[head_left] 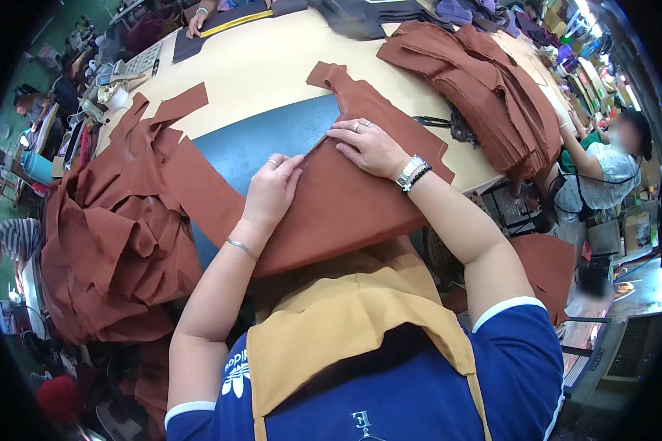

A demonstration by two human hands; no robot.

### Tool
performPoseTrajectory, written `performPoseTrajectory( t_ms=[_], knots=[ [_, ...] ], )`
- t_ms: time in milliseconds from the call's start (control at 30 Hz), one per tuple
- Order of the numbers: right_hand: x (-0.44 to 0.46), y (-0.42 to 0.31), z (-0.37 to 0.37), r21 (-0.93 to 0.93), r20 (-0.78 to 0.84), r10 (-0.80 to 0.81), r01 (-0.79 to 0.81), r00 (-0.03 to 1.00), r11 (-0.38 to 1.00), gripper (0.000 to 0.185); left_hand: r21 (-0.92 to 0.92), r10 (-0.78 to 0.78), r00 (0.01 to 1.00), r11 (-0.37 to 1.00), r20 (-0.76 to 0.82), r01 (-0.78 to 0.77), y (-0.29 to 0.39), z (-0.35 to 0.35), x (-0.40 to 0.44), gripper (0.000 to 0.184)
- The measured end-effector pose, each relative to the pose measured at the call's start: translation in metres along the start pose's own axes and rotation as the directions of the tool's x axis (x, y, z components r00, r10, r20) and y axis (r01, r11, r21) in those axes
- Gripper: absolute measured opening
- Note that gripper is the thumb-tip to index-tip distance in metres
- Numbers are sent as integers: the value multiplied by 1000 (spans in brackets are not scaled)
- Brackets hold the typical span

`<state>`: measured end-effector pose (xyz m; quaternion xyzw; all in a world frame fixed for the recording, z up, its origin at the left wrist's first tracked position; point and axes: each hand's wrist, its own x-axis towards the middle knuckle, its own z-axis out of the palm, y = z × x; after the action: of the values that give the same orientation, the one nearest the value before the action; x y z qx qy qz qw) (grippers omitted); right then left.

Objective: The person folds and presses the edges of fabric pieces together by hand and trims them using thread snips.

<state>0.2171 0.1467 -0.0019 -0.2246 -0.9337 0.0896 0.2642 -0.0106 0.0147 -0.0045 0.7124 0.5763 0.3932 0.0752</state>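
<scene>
Brown cloth [346,209] prob. soft, light & floppy; best held along left edge [316,151]. L hand [271,189] apparently pinches edge; R hand [373,149] lies atop, pinch unclear.

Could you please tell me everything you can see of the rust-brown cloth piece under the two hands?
The rust-brown cloth piece looks like plain, matte fabric, evenly coloured, with a broad, mostly smooth body narrowing to a creased, strip-like far end. It lies spread over the table, beside an exposed blue-grey surface, its near edge close to the tan apron. The left hand and right hand touch it along its left side.
</scene>
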Motion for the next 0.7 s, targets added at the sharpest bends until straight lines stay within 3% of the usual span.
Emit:
performPoseTrajectory(
  t_ms=[300,400,500,533,633,700],
  knots=[
    [2,-2,-3,-50,57,-24,27,998,998,32,106,28,999,994,27,-31,1,-2,-5,18],
    [6,-7,-6,-108,219,54,-31,974,994,50,150,20,999,988,34,-25,3,-2,-7,18],
    [10,-48,-26,-343,405,124,25,906,939,72,176,24,999,984,33,-29,1,1,-7,18],
    [6,-39,-14,-309,399,129,1,908,951,87,173,17,999,985,40,-24,2,0,-7,18],
    [3,-31,-17,-360,334,199,-70,921,930,85,176,22,999,984,49,-31,1,1,-7,19],
    [10,-18,-25,-408,306,339,-199,890,891,82,174,24,998,984,52,-33,1,1,-8,19]
  ],
)
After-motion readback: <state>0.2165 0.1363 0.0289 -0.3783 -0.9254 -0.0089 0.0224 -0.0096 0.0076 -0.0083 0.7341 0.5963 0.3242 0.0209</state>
